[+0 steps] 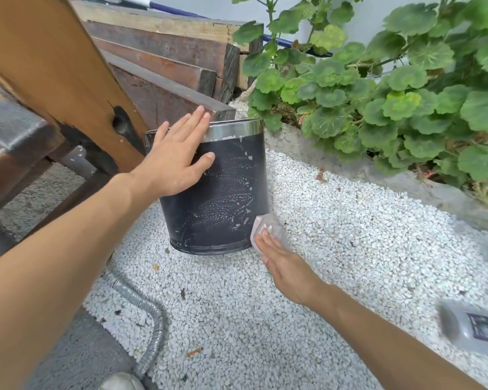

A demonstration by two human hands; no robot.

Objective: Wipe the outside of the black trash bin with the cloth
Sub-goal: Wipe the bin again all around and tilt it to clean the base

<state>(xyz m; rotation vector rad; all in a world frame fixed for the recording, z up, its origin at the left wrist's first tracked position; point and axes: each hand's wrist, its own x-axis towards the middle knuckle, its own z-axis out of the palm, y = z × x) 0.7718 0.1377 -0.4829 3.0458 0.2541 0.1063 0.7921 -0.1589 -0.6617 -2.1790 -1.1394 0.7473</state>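
The black trash bin (pixel 226 192) with a chrome rim stands upright on white gravel, its side streaked with soapy droplets. My left hand (pixel 178 156) lies flat against the bin's upper left side, fingers straight and reaching over the rim. My right hand (pixel 282 263) presses a pale cloth (pixel 265 228) with straight fingers against the bin's lower right edge. Part of the cloth is hidden under my fingers.
A slanted wooden beam (pixel 54 66) and stacked planks (pixel 166 52) stand behind and left of the bin. A leafy plant (pixel 392 94) in a concrete bed fills the right. A metal flex hose (pixel 150 327) runs at lower left. A blurred grey bottle (pixel 473 330) lies at the right edge.
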